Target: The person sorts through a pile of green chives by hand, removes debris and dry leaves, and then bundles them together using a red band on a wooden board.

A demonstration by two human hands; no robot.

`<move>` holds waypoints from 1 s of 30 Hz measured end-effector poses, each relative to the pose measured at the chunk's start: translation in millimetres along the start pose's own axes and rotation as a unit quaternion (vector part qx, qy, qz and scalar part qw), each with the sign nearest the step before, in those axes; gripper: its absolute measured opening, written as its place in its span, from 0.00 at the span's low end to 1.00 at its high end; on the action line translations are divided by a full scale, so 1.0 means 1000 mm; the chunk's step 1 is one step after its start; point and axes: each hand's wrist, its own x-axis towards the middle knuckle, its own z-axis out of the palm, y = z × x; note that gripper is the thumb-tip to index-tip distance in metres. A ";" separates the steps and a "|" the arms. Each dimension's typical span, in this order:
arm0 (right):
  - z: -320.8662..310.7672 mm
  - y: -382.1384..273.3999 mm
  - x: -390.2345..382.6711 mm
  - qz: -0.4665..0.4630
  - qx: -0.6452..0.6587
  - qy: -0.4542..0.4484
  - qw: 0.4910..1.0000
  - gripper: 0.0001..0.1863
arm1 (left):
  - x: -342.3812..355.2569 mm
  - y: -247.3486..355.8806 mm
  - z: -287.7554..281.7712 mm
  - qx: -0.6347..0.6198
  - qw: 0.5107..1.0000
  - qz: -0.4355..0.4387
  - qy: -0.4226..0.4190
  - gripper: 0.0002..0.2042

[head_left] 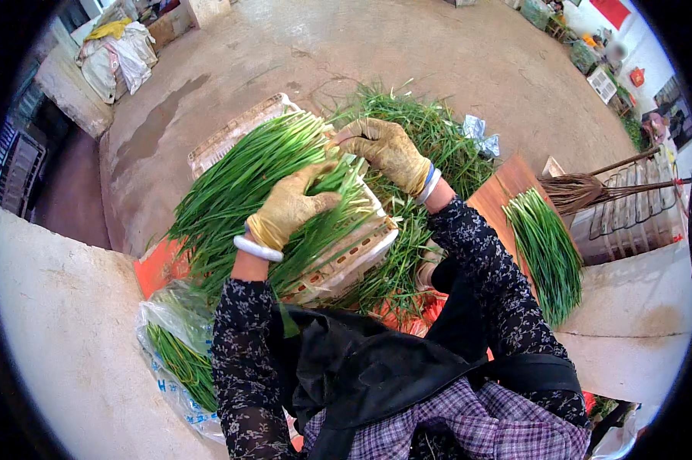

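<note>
A big heap of green garlic chives (242,165) lies across a pale plastic crate (235,130), the white stem ends toward the upper right. Wearing a dirty yellowish glove, my left hand (288,207) is closed round a smaller bunch of chives (346,192) over the crate's near side. My right hand (388,153), gloved alike, has its fingers pinched together beside the pale stem ends. Whatever sits between those fingertips is hidden.
Loose chive trimmings (423,123) are piled beyond and right of the crate. A neat chive bundle (545,253) rests on a brown board (507,192) at right, near a twig broom (576,192). A clear plastic bag (173,307) with more chives lies at lower left.
</note>
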 end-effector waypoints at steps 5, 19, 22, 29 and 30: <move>-0.029 -0.033 -0.002 0.037 0.103 -0.010 0.994 0.11 | 0.010 0.071 0.015 -0.400 0.886 -0.128 -0.195 0.22; -0.009 -0.065 -0.112 0.217 0.300 -0.004 0.929 0.26 | 0.033 0.114 0.056 -0.565 0.819 -0.039 0.096 0.22; -0.009 -0.068 -0.131 0.190 0.424 0.007 0.885 0.20 | 0.020 0.120 0.065 -0.626 0.776 -0.033 0.071 0.27; -0.025 -0.077 -0.138 0.213 0.232 0.045 0.948 0.21 | 0.005 0.102 0.080 -0.600 0.785 -0.054 0.145 0.12; -0.029 -0.083 -0.132 0.224 0.185 0.095 0.952 0.21 | 0.004 0.103 0.082 -0.574 0.801 -0.059 0.160 0.11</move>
